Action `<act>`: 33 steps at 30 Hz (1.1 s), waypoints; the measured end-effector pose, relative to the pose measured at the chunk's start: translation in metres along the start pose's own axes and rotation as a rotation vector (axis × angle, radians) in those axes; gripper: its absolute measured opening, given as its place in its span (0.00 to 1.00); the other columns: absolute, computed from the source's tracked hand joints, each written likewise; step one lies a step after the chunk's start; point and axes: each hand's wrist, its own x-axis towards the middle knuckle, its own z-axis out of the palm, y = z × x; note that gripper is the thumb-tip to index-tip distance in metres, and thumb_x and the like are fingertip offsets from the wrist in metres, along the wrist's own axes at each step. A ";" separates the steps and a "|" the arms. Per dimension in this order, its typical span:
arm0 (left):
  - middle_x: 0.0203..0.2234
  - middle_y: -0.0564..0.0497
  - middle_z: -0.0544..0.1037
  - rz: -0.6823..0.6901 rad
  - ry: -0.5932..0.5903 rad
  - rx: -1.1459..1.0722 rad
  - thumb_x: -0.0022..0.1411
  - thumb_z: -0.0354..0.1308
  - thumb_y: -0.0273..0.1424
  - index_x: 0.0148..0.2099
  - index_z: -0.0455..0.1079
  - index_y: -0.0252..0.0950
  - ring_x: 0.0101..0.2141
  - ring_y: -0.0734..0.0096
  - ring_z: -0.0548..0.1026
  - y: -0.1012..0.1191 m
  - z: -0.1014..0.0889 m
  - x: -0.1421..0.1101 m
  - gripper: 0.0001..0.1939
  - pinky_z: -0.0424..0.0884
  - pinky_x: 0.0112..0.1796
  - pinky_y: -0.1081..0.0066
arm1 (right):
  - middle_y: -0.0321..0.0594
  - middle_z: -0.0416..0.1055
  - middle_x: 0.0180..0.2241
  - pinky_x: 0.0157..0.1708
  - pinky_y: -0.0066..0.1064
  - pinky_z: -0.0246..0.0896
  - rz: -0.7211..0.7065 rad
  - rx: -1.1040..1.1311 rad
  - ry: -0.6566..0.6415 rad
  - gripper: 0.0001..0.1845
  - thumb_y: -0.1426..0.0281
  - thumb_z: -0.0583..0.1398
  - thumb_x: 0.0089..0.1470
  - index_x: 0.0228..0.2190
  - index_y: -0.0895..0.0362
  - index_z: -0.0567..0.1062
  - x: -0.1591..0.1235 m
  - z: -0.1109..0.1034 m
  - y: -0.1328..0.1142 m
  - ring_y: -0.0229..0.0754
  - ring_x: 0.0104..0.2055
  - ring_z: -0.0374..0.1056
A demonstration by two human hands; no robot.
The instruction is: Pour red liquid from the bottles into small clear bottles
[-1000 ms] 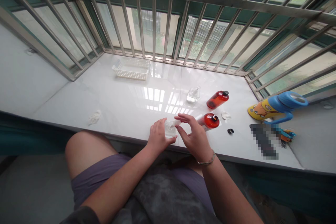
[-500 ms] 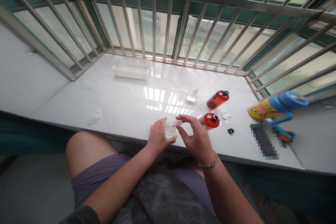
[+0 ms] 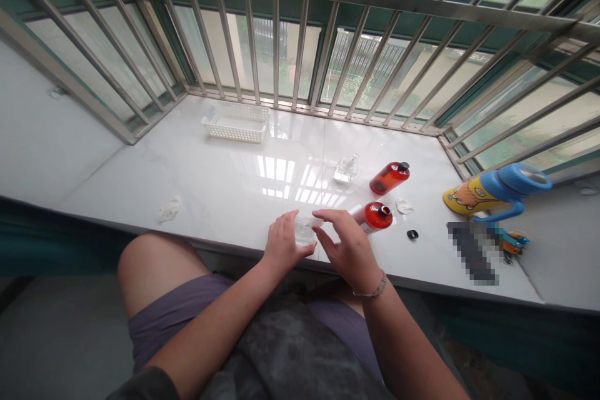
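Note:
My left hand (image 3: 282, 240) is closed around the side of a small clear square bottle (image 3: 304, 235) near the counter's front edge. At the bottle's whitish nozzle top (image 3: 317, 222), the thumb and fingers of my right hand (image 3: 349, 240) are curled round it in a pinch. Just behind my right hand stands a red bottle (image 3: 377, 215) with its dark-rimmed mouth uncapped. A black cap (image 3: 412, 234) lies on the counter to its right. Farther back is another clear square bottle (image 3: 345, 170) with a nozzle top. Fingers partly hide the held bottle.
A second red bottle (image 3: 389, 178) has its black cap on. Crumpled white tissues (image 3: 169, 209) lie at left, another tissue (image 3: 404, 206) at right. A white basket (image 3: 237, 125) sits near the window bars. A blue-and-yellow flask (image 3: 492, 190) stands right, by a pixelated dark object (image 3: 473, 253).
My right hand has shifted slightly left, its fingers closer over the clear bottle's nozzle top. My left hand keeps its hold, and the other things have not moved.

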 end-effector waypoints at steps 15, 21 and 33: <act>0.60 0.38 0.76 -0.012 -0.022 -0.011 0.53 0.76 0.38 0.71 0.57 0.39 0.59 0.41 0.77 0.002 -0.003 0.000 0.48 0.73 0.59 0.46 | 0.45 0.81 0.50 0.52 0.45 0.77 0.045 -0.028 0.013 0.18 0.70 0.64 0.69 0.58 0.50 0.73 -0.008 0.000 0.002 0.50 0.51 0.79; 0.61 0.38 0.76 -0.015 -0.030 -0.012 0.54 0.76 0.39 0.71 0.57 0.39 0.59 0.41 0.77 0.002 -0.004 0.001 0.48 0.74 0.58 0.45 | 0.45 0.82 0.51 0.53 0.45 0.79 0.038 -0.042 -0.023 0.23 0.69 0.63 0.71 0.64 0.50 0.68 -0.012 0.003 0.006 0.50 0.53 0.81; 0.61 0.38 0.76 -0.018 -0.040 -0.003 0.54 0.76 0.39 0.71 0.58 0.39 0.59 0.41 0.77 0.003 -0.005 0.001 0.48 0.74 0.59 0.46 | 0.45 0.82 0.50 0.52 0.43 0.80 0.039 -0.075 0.059 0.19 0.68 0.65 0.69 0.59 0.52 0.72 -0.017 0.007 0.008 0.48 0.50 0.81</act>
